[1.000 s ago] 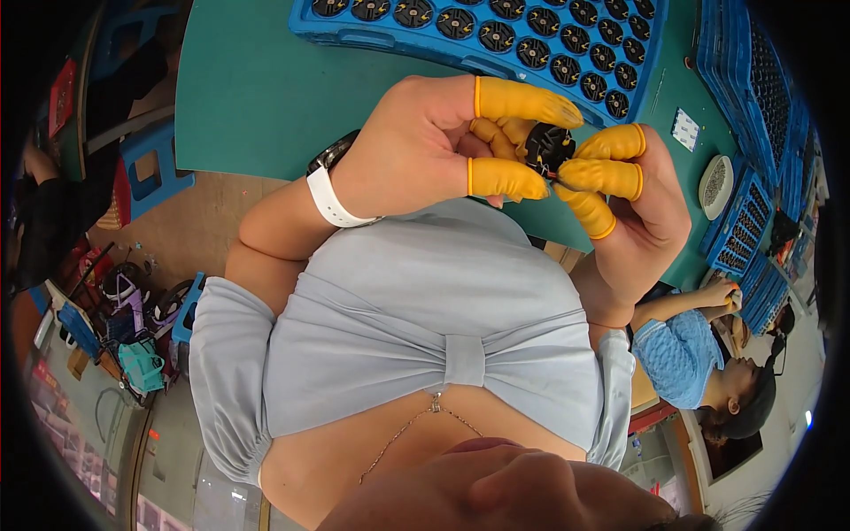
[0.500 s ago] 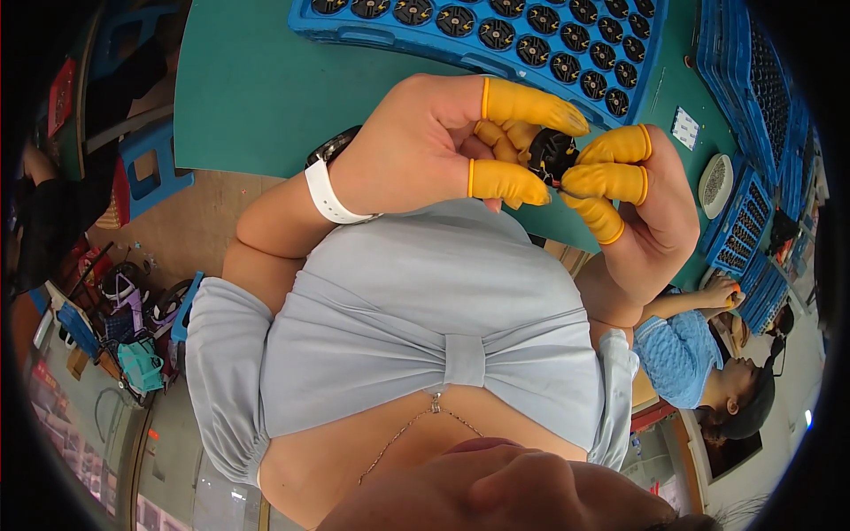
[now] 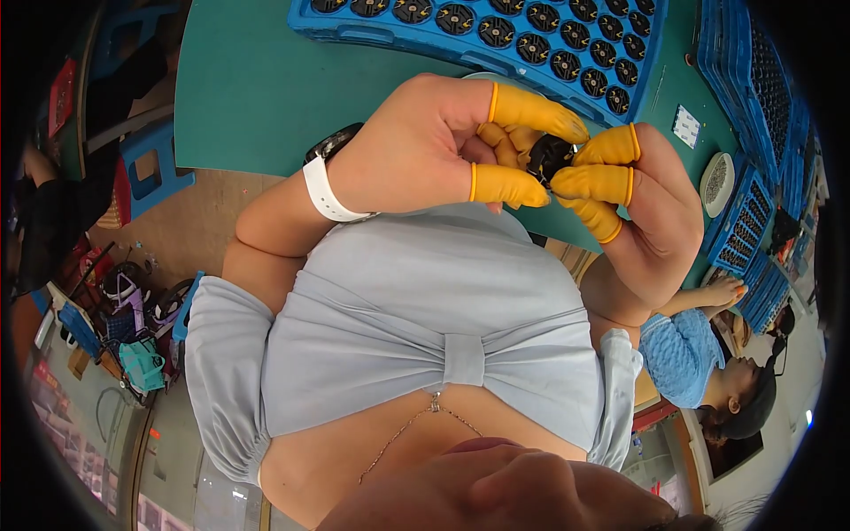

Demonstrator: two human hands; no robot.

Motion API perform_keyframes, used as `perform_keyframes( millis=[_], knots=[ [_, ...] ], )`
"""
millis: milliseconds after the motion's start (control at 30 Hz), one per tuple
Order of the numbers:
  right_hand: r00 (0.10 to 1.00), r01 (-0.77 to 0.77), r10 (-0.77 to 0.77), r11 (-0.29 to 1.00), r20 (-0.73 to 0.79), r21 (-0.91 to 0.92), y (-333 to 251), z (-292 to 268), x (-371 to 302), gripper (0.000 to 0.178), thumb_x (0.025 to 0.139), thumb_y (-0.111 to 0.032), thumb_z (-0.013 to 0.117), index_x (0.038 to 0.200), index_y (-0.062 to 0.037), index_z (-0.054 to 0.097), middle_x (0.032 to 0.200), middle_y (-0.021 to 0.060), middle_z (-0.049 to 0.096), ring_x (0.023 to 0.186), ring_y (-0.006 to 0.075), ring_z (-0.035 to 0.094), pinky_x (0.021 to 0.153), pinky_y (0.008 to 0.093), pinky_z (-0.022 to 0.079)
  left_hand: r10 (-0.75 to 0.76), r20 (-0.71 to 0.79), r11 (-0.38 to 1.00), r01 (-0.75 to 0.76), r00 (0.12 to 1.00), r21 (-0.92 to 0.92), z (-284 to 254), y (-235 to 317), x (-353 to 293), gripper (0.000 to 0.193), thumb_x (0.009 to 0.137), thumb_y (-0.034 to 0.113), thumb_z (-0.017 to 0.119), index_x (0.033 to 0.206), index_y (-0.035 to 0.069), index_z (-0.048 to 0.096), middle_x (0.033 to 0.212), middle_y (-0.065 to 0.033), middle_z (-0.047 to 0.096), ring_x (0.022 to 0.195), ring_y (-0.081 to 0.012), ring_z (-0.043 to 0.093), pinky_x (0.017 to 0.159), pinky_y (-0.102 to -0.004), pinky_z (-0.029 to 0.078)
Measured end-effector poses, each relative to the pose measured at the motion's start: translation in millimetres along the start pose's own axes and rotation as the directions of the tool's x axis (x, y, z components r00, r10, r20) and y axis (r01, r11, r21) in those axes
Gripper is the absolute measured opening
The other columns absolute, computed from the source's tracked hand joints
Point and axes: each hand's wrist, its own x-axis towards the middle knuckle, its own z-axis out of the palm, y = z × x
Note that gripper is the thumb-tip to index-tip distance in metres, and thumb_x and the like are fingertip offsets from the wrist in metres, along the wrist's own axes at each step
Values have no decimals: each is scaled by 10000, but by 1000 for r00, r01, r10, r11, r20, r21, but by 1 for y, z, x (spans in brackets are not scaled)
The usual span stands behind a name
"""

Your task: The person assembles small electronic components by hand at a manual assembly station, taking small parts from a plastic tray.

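Since the previous head frame, the right hand has shifted slightly, its fingertips lying differently against the work, and the black round component has turned so that less of its detailed face shows.

Head view: the component is held above the near edge of the green table, short of the blue tray. Left hand: grasping the component between thumb and forefinger, other fingers curled behind. Right hand: thumb and first two fingers pinched together at the component's right side; whether they grip the body or some small part on it cannot be determined. Yellow finger cots cover the working fingers of both hands.

Handling, as judged: light, stiff-bodied, fairly smooth, the cots likely adding grip. Fine fittings on the face appear the fragile part; the outer side wall is the sound place to hold.

Not verifiable: the component's underside and right edge are hidden by fingers; its dark surface hides detail; any thin lead at the right fingertips is too small to confirm; the tray's far side is cut off by the upper edge
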Motion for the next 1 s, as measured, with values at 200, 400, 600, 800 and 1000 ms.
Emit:
perform_keyframes(
  millis=[200,400,600,800,1000],
  knots=[
    [1000,-22,22,999,-9,23,3,0,0,237,588,-112,719,756,44,656,779,114,568,709,211,536,593,270,401,40,-30,998,-41,999,-39,2,1,0,413,790,-12,661,1188,45,565,962,-65,634,792,-94,619,666,-205,525],
    [988,-99,120,976,-101,195,9,4,-1,245,600,-42,759,830,-2,686,788,72,585,620,131,507,510,231,375,19,-72,985,-31,997,-170,3,4,3,362,823,-14,606,1177,35,554,950,-62,611,765,-100,608,654,-214,521],
    [978,-61,105,971,-180,232,19,16,-8,255,603,3,751,849,3,683,787,66,588,609,110,484,517,210,362,37,-80,991,-47,996,-128,3,3,2,362,828,-15,582,1181,26,510,991,-98,596,754,-124,608,622,-222,512],
    [986,-29,61,980,-157,195,19,15,-8,244,618,33,737,854,9,680,797,75,592,615,117,493,519,215,374,96,-56,991,-101,994,-83,1,-1,5,400,819,-21,587,1192,25,453,1057,-124,571,791,-170,623,590,-239,528],
    [978,-7,50,979,-204,203,20,19,-9,230,630,58,727,849,22,669,821,89,608,634,122,517,526,212,393,57,-92,988,-69,994,-135,2,2,4,413,798,-50,588,1180,19,446,1042,-111,566,811,-154,620,631,-249,538]
  ],
)
